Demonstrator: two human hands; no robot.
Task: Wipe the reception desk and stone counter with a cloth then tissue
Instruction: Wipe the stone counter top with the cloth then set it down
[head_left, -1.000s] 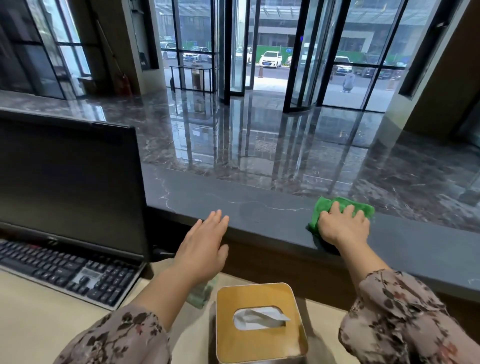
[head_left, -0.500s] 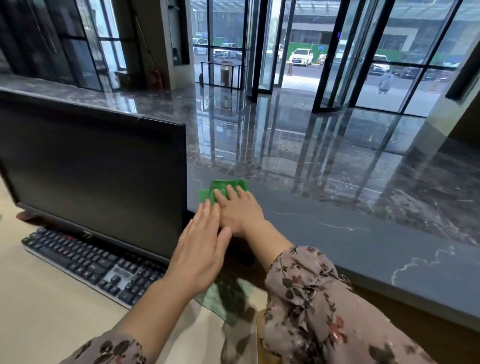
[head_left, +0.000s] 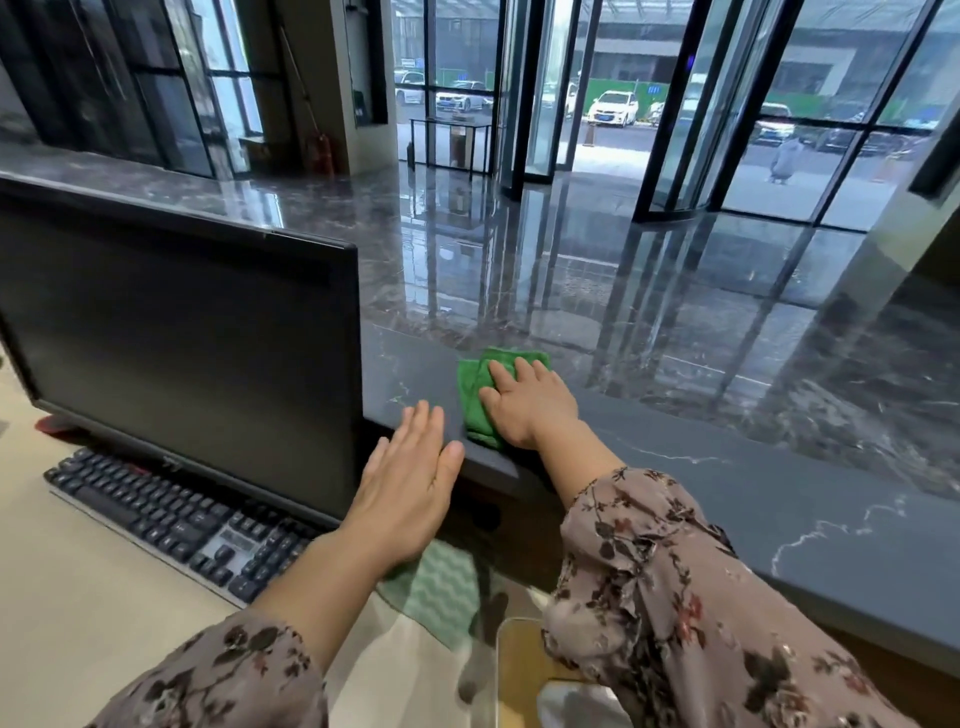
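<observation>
A folded green cloth (head_left: 474, 400) lies on the grey stone counter (head_left: 727, 483), just right of the monitor. My right hand (head_left: 530, 405) presses flat on the cloth with straight fingers, covering its right half. My left hand (head_left: 410, 483) hovers flat at the counter's near edge, fingers straight, holding nothing. The tissue box (head_left: 524, 670) stands on the beige reception desk (head_left: 78, 597) at the bottom, mostly hidden by my right sleeve.
A black monitor (head_left: 176, 353) and a black keyboard (head_left: 171, 519) stand on the desk to the left. A pale green patterned mat (head_left: 441, 592) lies under my left wrist. Beyond the counter stretch a glossy marble floor and glass entrance doors.
My right hand slid the cloth left along the counter from the far right to beside the monitor, then a little back to the right. My left hand stayed flat at the counter edge.
</observation>
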